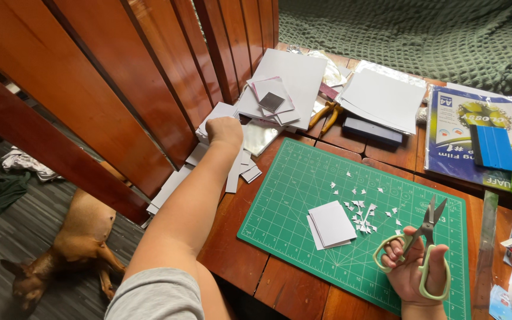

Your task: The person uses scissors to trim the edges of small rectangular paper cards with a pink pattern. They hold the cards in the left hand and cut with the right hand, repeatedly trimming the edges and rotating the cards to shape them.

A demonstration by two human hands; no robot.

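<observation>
**Figure: Card stock and scissors at a cutting bench, seen from the head camera**

Head view. The left hand (224, 131) reached out over the far left edge of the wooden table (280, 278), its fingers curled down onto a loose heap of white card pieces (220, 112) lying against the slatted wooden railing (108, 89); whether the fingers had actually closed on a piece could not be told, since the knuckles hid them. The right hand (417, 266) was wrapped through the pale green loops of a pair of scissors (419, 243), blades pointing up and slightly apart, above the near right corner of the green cutting mat (291, 201). On the mat lay a small stack of white cards (331, 224), with scattered white paper snippets (362, 210) just beside it.

Handling, as a judgement: the card pieces looked light, thin and fairly stiff, likely to slide over one another, so an edge pinch between thumb and fingertips would suit better than a flat press. The scissors appeared rigid and were best held by the loops.

Beyond the mat lay larger white sheets (380, 98), yellow-handled pliers (326, 114) and a blue squeegee (494, 147). A brown dog (72, 243) lay on the floor below the railing.
</observation>
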